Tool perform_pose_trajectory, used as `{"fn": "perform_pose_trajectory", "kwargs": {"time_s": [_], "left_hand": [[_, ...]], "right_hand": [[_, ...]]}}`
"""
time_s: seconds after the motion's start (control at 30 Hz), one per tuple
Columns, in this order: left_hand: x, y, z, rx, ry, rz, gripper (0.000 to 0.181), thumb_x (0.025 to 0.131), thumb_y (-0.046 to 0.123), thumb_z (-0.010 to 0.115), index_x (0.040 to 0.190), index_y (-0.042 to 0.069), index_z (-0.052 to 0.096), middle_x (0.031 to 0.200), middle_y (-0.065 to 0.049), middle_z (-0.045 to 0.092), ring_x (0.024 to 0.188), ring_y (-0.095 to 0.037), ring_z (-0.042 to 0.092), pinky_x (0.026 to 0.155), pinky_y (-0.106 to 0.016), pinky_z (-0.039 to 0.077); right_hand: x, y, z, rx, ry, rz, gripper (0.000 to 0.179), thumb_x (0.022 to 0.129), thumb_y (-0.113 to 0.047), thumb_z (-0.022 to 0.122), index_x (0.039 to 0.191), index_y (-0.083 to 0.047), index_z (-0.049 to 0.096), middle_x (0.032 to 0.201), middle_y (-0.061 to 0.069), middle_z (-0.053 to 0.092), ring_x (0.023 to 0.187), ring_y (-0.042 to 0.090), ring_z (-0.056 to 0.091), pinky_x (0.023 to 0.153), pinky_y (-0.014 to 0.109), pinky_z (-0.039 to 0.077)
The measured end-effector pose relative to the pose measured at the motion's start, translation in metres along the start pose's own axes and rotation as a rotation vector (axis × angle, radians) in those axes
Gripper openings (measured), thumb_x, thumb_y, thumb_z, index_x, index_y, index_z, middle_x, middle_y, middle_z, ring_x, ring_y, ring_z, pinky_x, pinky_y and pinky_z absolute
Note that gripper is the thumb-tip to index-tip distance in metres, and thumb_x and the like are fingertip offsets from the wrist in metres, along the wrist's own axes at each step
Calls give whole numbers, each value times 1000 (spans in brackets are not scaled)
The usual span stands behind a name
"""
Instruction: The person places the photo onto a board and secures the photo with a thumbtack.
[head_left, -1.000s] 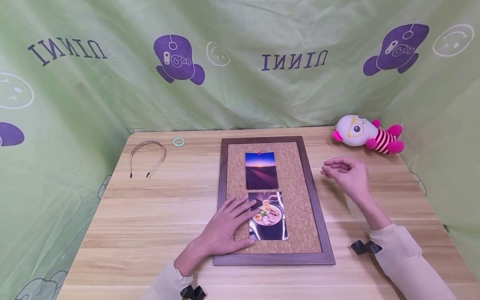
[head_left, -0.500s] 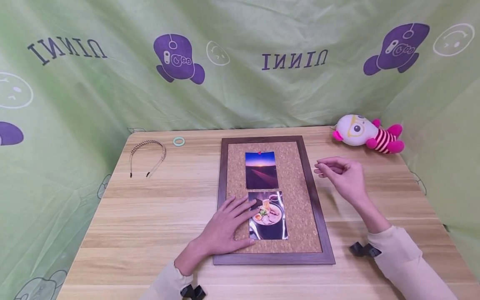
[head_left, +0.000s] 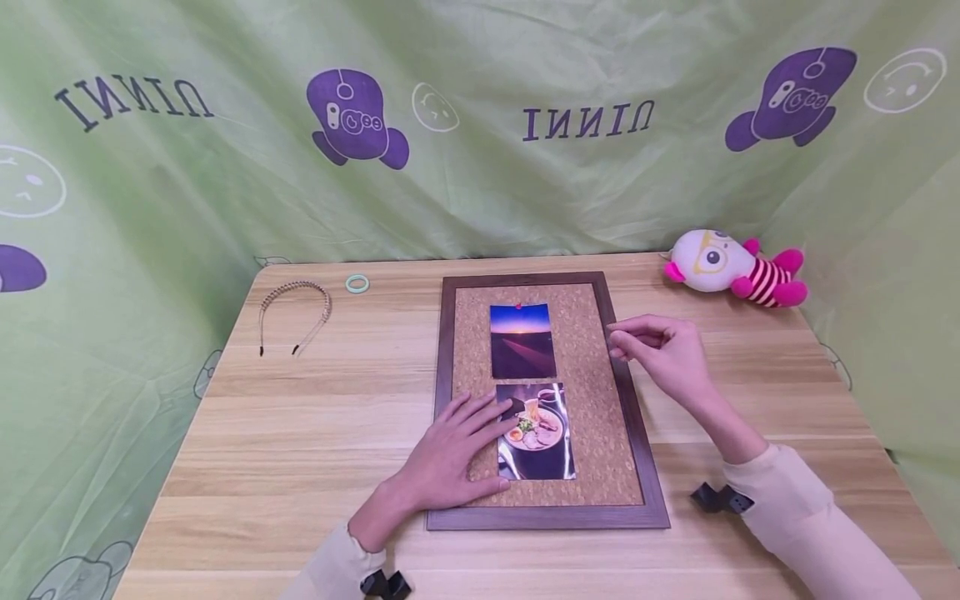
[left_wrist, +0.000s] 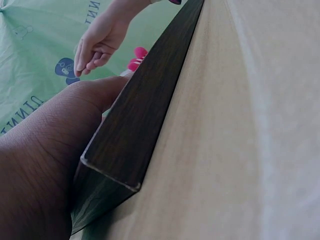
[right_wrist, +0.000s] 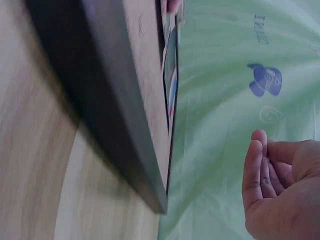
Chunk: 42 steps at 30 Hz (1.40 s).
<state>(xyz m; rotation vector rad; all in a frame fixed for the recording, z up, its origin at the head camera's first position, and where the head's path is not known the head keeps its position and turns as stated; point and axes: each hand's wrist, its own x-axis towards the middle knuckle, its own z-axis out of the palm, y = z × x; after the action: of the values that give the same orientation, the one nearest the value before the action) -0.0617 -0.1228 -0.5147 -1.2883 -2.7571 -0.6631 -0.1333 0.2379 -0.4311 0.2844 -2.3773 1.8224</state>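
A cork board (head_left: 600, 450) with a dark wooden frame lies on the table. My left hand (head_left: 450, 458) rests on it, fingers spread, with its fingertips over the left edge of a photo of a noodle bowl (head_left: 542, 437). Above that photo is a sunset photo (head_left: 521, 350) with a red push pin (head_left: 518, 306) at its top edge. My right hand (head_left: 667, 354) hovers over the board's right edge, thumb and fingertips brought together. The right wrist view shows the right hand (right_wrist: 285, 185) in a pinch shape; whether something small sits between the fingertips cannot be seen.
At the back right lies a pink and white plush toy (head_left: 738, 268). A headband (head_left: 296, 312) and a mint-green ring (head_left: 357, 284) lie at the back left. Green printed fabric (head_left: 480, 192) hangs behind and beside the table (head_left: 300, 450).
My right hand has moved left, from beside the board to over its right frame edge, with its fingertips still together. The left hand and both photos have stayed in place.
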Motion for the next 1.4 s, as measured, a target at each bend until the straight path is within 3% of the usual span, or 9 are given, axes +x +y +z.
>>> {"fn": "perform_pose_trajectory", "kwargs": {"time_s": [0.13,0.27,0.47,0.7,1.0,1.2,1.4], "left_hand": [[0,0,0,-3,2,1,81,97,61,72,165,19,55,177,-5,42,168,-31,30,138,-57,15],[0,0,0,1,6,5,81,97,60,72,165,19,54,177,-4,42,167,-30,30,138,-57,15],[1,0,0,-1,10,7,83,97,60,73,166,19,54,177,-5,42,167,-31,31,138,-58,15],[0,0,-1,-9,2,-4,84,97,61,74,166,20,53,177,-4,42,168,-30,30,138,-57,15],[0,-2,0,18,22,10,83,97,64,72,164,19,55,175,-5,45,166,-31,33,137,-57,20],[-1,-1,0,3,5,-1,83,97,63,72,166,20,54,177,-4,42,168,-28,29,139,-55,15],[-1,0,0,-1,3,-3,83,97,62,73,166,20,54,177,-4,42,168,-29,29,139,-56,14]], "right_hand": [[1,-3,10,60,-58,68,17,99,11,75,111,22,73,86,-2,83,74,10,81,70,29,68],[4,-5,17,56,-105,132,17,98,7,79,107,20,73,87,10,83,76,17,83,70,32,69],[8,-8,30,67,-192,240,16,101,5,75,108,18,70,90,19,82,78,18,82,75,39,70],[11,-6,46,70,-287,288,15,103,5,72,109,19,70,90,22,80,75,13,78,72,33,69],[14,1,67,124,-383,363,13,103,8,67,109,19,69,97,32,79,78,19,80,74,34,70],[16,3,77,15,-459,323,10,104,5,68,104,13,74,90,24,79,72,16,77,67,30,68],[16,4,81,-162,-472,208,7,100,-1,75,98,3,80,85,8,77,74,14,69,67,23,59]]}}
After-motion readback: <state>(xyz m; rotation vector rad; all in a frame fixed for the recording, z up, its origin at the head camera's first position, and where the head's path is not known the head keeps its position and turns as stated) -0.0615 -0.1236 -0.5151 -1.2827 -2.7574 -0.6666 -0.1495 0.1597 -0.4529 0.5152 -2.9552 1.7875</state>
